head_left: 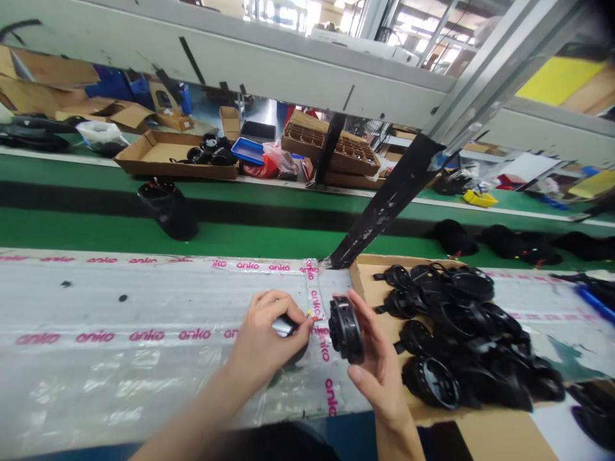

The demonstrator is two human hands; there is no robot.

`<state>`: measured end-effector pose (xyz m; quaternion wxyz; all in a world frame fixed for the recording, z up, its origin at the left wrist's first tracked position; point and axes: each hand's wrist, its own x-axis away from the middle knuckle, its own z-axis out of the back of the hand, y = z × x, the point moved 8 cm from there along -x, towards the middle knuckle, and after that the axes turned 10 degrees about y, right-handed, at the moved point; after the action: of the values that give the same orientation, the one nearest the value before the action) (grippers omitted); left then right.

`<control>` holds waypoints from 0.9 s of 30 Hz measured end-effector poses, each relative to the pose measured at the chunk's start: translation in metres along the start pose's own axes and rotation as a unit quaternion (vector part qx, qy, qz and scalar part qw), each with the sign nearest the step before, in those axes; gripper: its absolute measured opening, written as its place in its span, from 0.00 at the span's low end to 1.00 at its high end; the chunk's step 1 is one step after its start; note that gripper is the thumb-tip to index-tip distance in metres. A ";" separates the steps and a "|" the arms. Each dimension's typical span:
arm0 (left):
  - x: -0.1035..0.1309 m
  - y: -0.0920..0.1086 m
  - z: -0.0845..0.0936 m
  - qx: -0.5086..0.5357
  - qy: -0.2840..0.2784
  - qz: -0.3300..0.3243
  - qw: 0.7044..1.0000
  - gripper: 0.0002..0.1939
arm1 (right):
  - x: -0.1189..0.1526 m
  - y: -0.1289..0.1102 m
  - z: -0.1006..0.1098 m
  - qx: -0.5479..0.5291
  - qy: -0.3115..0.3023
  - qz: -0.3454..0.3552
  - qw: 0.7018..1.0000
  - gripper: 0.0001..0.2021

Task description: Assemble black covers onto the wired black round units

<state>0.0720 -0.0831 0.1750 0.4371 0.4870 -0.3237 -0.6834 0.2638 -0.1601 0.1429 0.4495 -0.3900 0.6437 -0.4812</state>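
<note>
My left hand (271, 330) is closed around a dark, rounded housing (298, 354), mostly hidden by the fingers. Short red and yellow wires (313, 316) stick out at its thumb and fingertip. Just to the right, my right hand (382, 358) grips a round black plastic part (346, 330) on edge, thumb below and fingers behind. The part's ribbed side faces the wires, with a small gap between. Both hands are above the plastic-covered bench (158, 368).
A cardboard tray (379, 259) of black plastic parts (461, 326) stands at my right. Beyond the bench runs a green conveyor (250, 227) carrying a dark cylinder (170, 211) with wires on top. A slanted black-wrapped post (389, 198) rises at the bench's far edge.
</note>
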 end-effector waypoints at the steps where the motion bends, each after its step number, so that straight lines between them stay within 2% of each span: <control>1: 0.000 0.000 0.000 0.003 0.003 -0.003 1.000 0.10 | 0.002 -0.003 0.000 0.021 -0.006 0.010 1.000 0.40; 5: 0.001 0.003 0.001 0.014 0.012 -0.017 1.000 0.10 | 0.005 -0.005 -0.002 0.072 -0.042 0.023 0.996 0.40; 10: 0.003 0.008 0.001 0.009 0.016 -0.027 0.999 0.11 | 0.001 -0.012 -0.003 0.079 -0.075 0.034 0.993 0.37; 22: 0.002 0.009 0.001 0.007 0.016 -0.042 0.999 0.09 | 0.004 -0.015 -0.008 0.171 -0.073 0.060 0.981 0.35; 27: 0.002 0.009 0.002 0.011 0.006 -0.037 0.999 0.09 | 0.002 -0.006 -0.011 0.144 -0.093 0.021 0.985 0.37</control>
<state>0.0728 -0.0885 0.1831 0.4080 0.5076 -0.3107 -0.6923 0.2534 -0.1603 0.1497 0.5688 -0.3505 0.5311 -0.5211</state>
